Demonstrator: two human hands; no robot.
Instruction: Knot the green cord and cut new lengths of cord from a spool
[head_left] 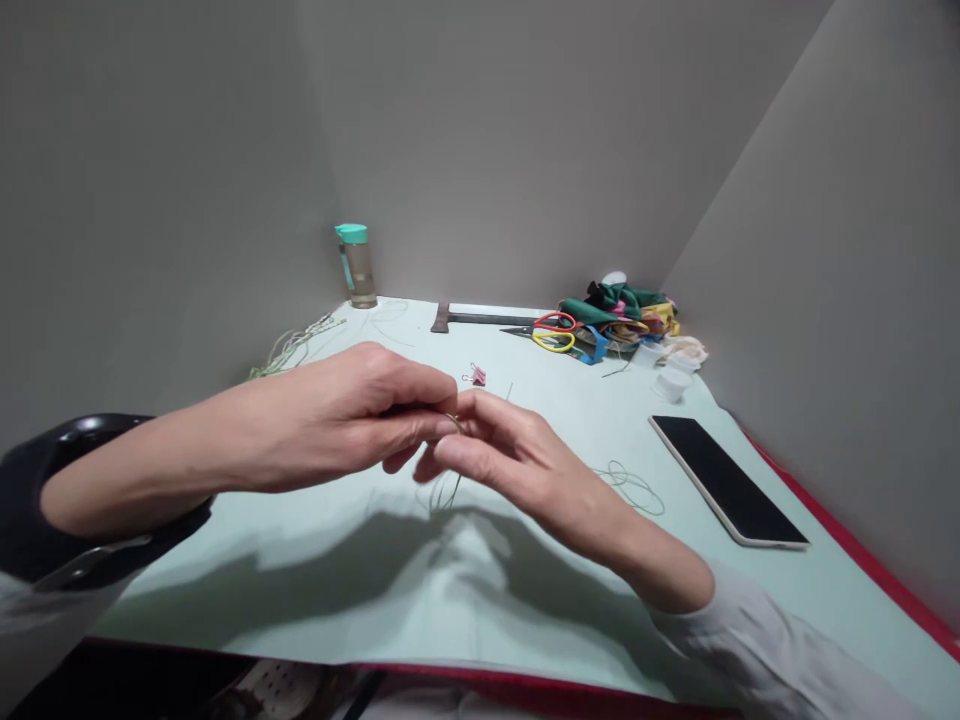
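Both hands [341, 420] [536, 470] hold thin green cord [455, 490] above the pale tabletop [600, 420].

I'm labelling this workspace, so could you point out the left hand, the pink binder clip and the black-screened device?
Left hand [360, 410]: head view, on the back of the hand.
Pink binder clip [479, 376]: head view, on its pink body.
Black-screened device [726, 480]: head view, on its screen.
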